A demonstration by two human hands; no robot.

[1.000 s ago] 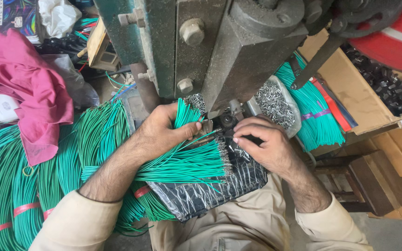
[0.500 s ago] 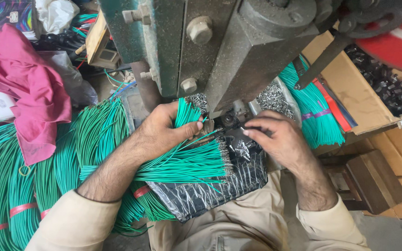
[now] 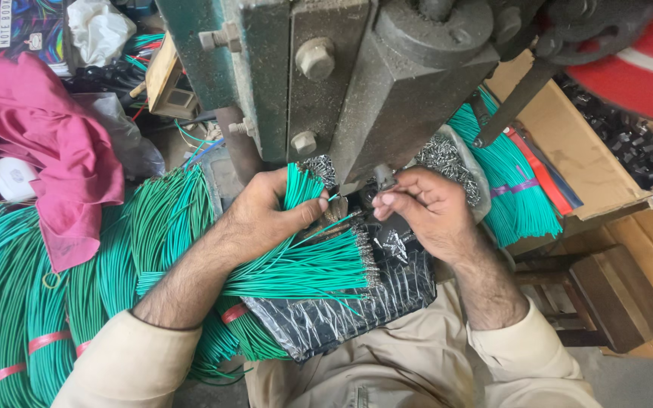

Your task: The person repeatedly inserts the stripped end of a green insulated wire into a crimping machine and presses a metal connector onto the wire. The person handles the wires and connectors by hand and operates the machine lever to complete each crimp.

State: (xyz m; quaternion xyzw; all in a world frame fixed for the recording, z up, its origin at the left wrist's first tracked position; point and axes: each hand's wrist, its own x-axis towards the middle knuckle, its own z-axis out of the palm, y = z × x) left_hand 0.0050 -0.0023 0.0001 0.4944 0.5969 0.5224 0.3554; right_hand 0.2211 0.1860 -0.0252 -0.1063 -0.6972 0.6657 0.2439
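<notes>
My left hand (image 3: 266,215) is closed around a small bunch of green wires (image 3: 300,185), their cut ends standing up past my thumb toward the press (image 3: 341,83). My right hand (image 3: 425,208) is curled just to the right of it, fingertips (image 3: 391,198) pinched together at the foot of the press; I cannot tell what, if anything, they pinch, since the spot is small and dark. The two hands are near each other but apart.

Just near of my hands, a fan of wires (image 3: 304,268) lies across a black plastic sheet (image 3: 357,302) on my lap, the metal-tipped ends pointing right. To the left, big coils (image 3: 32,302) of the same green wire are piled up, tied with pink bands. A pink cloth (image 3: 47,151) lies over the far left of that pile. Behind my right hand sits a heap of small metal terminals (image 3: 447,155), and further right another wire bundle (image 3: 515,181) rests in a cardboard box (image 3: 568,159). A red wheel (image 3: 644,60) shows at the far right.
</notes>
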